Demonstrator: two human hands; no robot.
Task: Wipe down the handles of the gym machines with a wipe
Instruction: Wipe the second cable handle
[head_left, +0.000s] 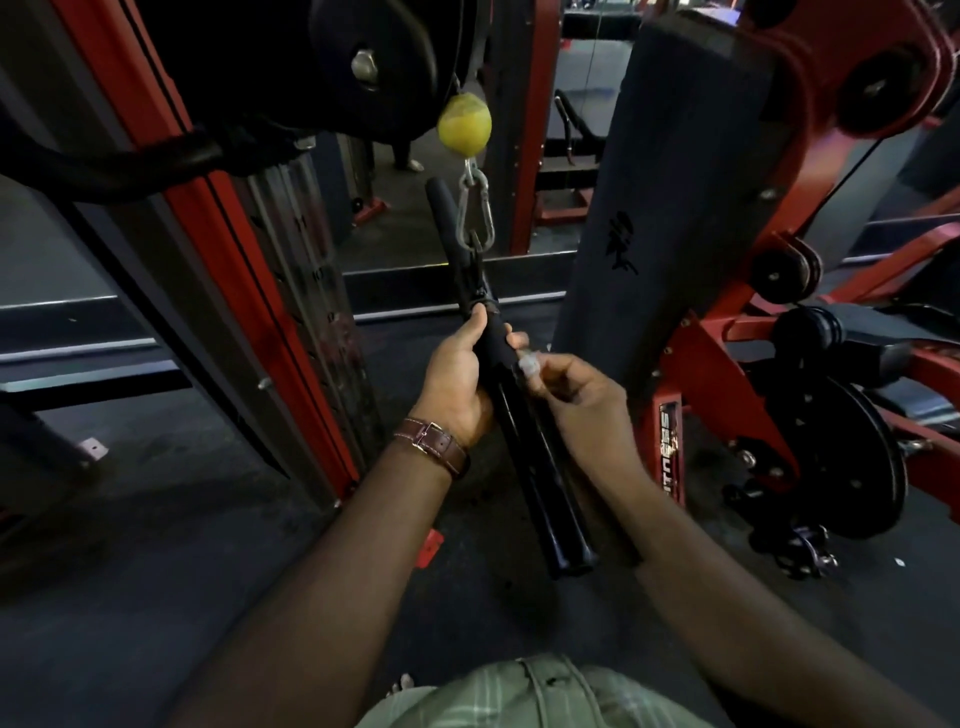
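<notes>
Black foam covers the handle (498, 343), a long bar attachment that hangs from a silver carabiner (474, 210) below a yellow ball stopper (464, 126) on the cable machine. The bar runs from its far end up near the carabiner, through the middle of the view, down toward the person, where its near end (569, 551) shows two glossy black tubes side by side with rounded caps. Its grip surface looks matte and dark, while the lower tubes catch faint streaks of light. The left hand (457, 387) wraps around the foam grip just below the metal joint, fingers curled over the far side and thumb along the near side; a brown leather watch strap (434, 447) sits on that wrist. The right hand (582, 387) pinches a small pale crumpled wipe (530, 364) between thumb and fingertips, the wipe touching the right side of the bar just beside the left fingers. Red steel uprights (306, 364) stand to the left, a tall dark pad (660, 208) rises to the right, and dark rubber flooring (156, 571) lies underneath.
</notes>
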